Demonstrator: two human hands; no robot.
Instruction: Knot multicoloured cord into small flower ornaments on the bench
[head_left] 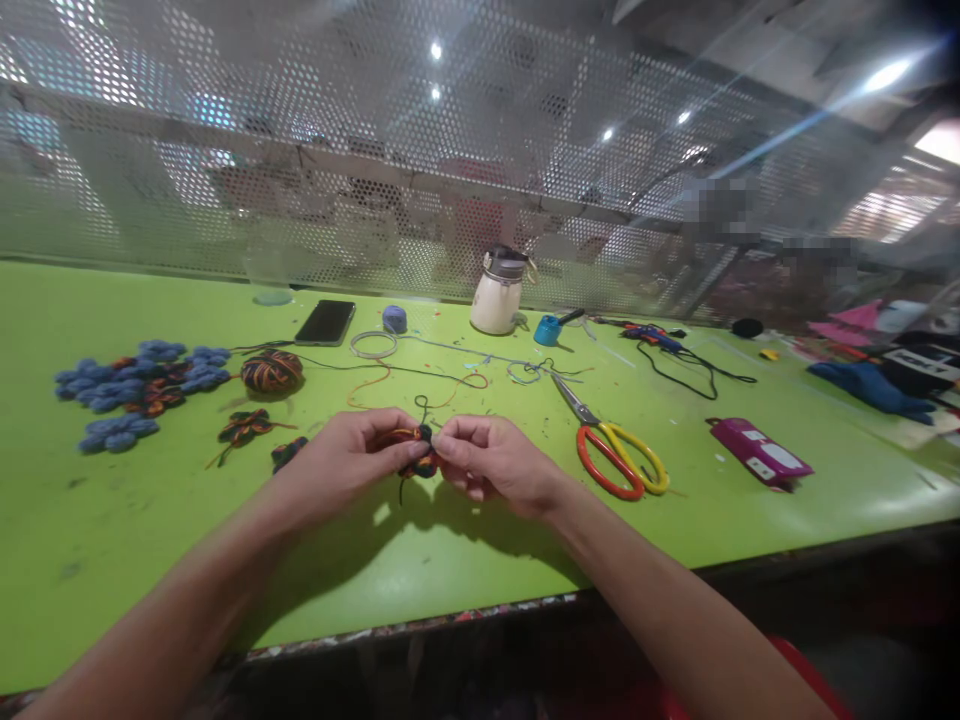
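Between my two hands is a small dark yarn flower (424,464) with orange and green strands. My left hand (369,445) pinches it from the left, thumb against fingers. My right hand (487,455) has thumb and forefinger pressed together at its right side; a tool in those fingers, if any, is hidden. A dark loop of yarn rises above the fingertips. Just left of my left hand lies another dark yarn flower (288,453), partly covered by it. A multicoloured yarn ball (271,373) and a loose orange-green yarn flower (245,426) lie farther left.
Blue yarn flowers (118,432) sit at the left. Behind are a phone (325,323), a purple yarn ball (394,319), a white bottle (496,295) and a blue pot (548,330). Scissors (616,460), a glue gun (652,338) and a magenta case (760,452) lie right.
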